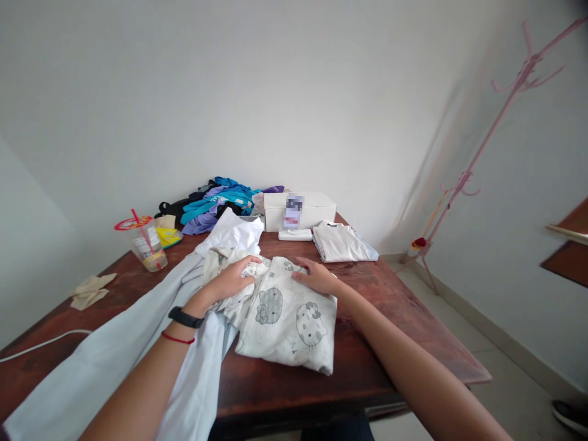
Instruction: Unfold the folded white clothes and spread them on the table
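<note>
A white garment printed with grey cat faces [287, 324] lies partly folded on the table in front of me. Its right part is a flat panel; the left part is bunched. My left hand [233, 278] rests on the bunched part, thumb and index finger stretched out and apart. On the panel's upper right edge lies my right hand [318, 277], its fingers spread and touching the fabric. Under and beside my left forearm, a long white garment [124, 343] runs down toward the table's front left, with more crumpled white cloth [234, 231] behind.
On the dark wooden table [367, 318] are a folded light shirt [344, 242], a white box [316, 208], a pile of clothes [220, 199], a plastic cup with straw [149, 248], a yellow packet [169, 237], tissue [92, 291] and a white cable [46, 344]. A pink coat rack [487, 135] stands right.
</note>
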{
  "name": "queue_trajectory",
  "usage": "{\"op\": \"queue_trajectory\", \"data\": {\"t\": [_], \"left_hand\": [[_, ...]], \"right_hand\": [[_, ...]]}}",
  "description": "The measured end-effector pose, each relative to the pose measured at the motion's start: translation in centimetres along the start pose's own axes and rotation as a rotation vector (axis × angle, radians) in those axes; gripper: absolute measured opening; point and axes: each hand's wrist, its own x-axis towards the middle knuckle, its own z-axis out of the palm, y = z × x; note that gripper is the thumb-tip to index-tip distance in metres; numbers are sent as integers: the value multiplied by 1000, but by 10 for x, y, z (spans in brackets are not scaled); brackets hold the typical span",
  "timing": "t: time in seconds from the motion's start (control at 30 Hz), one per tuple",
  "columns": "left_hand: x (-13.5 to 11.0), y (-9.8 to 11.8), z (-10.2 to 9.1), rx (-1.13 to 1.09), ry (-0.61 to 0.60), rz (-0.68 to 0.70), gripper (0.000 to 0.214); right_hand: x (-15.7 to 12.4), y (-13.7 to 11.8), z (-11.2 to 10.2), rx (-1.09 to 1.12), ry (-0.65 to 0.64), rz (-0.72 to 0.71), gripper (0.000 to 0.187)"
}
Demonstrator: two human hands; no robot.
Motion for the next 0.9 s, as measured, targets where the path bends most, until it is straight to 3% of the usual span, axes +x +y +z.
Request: {"op": "queue_trajectory", "data": {"t": [0.17, 0.37, 0.57, 0.7, 0.77, 0.9], "left_hand": [[1, -5, 1, -14, -10, 16, 49], [2, -14, 6, -43, -6, 41, 47], [1, -12, 5, -44, -9, 50, 46], [1, -10, 3, -44, -20, 36, 45], [1, -11, 3, -37, -23, 32, 46], [1, -12, 4, -14, -8, 11, 48]], "right_hand": [[2, -3, -4, 23, 44, 11, 60], [1, -10, -12, -26, 15, -123, 32], [3, -7, -9, -17, 98, -120, 29], [0, -19, -19, 144, 135, -208, 31], [-8, -24, -32, 311, 49, -201, 35], [-30, -21, -62, 673, -418, -38, 55]]}}
